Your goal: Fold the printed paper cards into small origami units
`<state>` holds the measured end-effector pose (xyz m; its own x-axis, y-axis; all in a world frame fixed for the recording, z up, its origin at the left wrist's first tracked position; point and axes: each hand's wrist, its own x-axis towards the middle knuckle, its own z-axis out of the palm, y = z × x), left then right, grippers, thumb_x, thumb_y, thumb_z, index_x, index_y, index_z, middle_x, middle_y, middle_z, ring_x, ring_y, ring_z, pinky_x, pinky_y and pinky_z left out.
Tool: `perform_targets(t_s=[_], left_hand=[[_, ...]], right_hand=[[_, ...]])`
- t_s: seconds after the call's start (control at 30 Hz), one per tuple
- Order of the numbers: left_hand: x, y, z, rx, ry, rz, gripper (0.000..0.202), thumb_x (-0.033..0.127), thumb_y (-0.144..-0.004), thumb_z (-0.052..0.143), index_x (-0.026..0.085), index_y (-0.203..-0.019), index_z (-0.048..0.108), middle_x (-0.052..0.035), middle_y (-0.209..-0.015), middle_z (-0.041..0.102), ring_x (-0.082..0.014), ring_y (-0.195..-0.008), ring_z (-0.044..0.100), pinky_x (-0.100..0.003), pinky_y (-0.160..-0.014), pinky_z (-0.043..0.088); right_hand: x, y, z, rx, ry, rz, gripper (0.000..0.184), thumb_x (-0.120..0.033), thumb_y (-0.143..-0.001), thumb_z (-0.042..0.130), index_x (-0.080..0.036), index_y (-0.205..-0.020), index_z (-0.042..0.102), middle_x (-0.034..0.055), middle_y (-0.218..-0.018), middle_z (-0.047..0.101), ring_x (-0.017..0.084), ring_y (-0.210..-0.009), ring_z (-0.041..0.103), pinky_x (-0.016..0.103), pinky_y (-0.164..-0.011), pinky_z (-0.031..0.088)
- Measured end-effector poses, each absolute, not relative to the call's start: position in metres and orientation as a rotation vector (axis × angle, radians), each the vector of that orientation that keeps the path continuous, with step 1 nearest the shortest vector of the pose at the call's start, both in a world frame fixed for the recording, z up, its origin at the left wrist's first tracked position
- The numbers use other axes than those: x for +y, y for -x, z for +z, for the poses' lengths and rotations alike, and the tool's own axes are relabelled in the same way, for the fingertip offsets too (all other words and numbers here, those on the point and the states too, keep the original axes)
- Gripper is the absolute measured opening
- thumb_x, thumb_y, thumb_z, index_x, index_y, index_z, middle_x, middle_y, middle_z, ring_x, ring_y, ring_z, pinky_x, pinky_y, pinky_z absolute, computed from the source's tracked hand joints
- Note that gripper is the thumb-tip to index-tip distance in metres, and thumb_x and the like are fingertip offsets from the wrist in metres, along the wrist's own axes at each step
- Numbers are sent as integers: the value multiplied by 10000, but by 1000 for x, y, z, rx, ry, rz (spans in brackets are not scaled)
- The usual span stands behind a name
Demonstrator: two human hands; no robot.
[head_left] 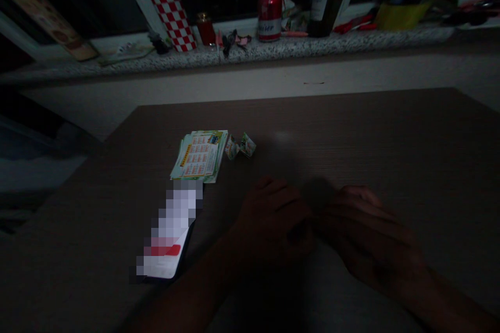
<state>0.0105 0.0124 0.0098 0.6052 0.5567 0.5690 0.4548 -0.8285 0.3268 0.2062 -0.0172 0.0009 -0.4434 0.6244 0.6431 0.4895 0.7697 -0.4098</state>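
Observation:
In dim light my left hand rests low over the table with its fingers curled in. My right hand is just right of it, fingers pressed together, their tips meeting the left hand's fingers. Anything pinched between the two is hidden in the dark. Beyond my left hand lie two small folded paper pieces, printed green and white. They sit against the right side of a stack of printed cards, whose top card bears a calendar-like grid. A phone with a lit, partly blurred screen lies left of my left forearm.
The brown table ends at a wall below a granite windowsill. On the sill stand a red-and-white checkered bottle, a red can, a dark labelled bottle, a small red bottle and a yellow container.

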Motion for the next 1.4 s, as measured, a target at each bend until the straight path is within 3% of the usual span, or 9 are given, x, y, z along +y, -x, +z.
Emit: perform_targets(t_s=[0.2, 0.63, 0.9, 1.1, 1.4], left_hand=[[13, -6, 8, 886, -2649, 1059, 66, 150, -760, 567, 174, -698, 566, -11, -716, 622, -142, -691, 533, -308, -676, 404], [11, -10, 12, 831, -2731, 1018, 72, 155, -772, 550, 158, -713, 592, -28, -720, 626, -150, -673, 520, -318, -648, 395], [12, -10, 12, 913, -2717, 1014, 79, 169, -782, 554, 166, -706, 572, -16, -708, 617, -151, -687, 529, -317, -650, 397], [14, -4, 11, 967, -2712, 1032, 52, 150, -745, 564, 178, -703, 550, -12, -701, 612, -153, -685, 528, -315, -651, 395], [20, 5, 12, 1097, -2703, 981, 30, 150, -712, 588, 168, -714, 564, -28, -725, 617, -171, -708, 542, -323, -668, 407]], right_hand=[[-14, -206, 6, -2068, 795, 246, 240, -42, -803, 628, -202, -980, 660, 30, -821, 737, 195, -764, 678, 402, -762, 499], [-14, -210, 4, -2177, 793, 253, 192, -51, -802, 634, -179, -943, 664, 38, -847, 717, 185, -776, 663, 373, -724, 487], [-18, -209, 7, -2111, 828, 63, 161, -98, -829, 627, -208, -931, 686, 24, -838, 741, 191, -744, 691, 392, -740, 487], [-17, -210, 10, -2086, 817, 49, 163, -48, -789, 664, -172, -892, 690, 50, -808, 745, 194, -714, 696, 397, -724, 493], [-16, -215, 15, -2035, 825, 107, 281, -4, -742, 676, -183, -959, 677, 45, -805, 739, 213, -720, 688, 417, -706, 504]])
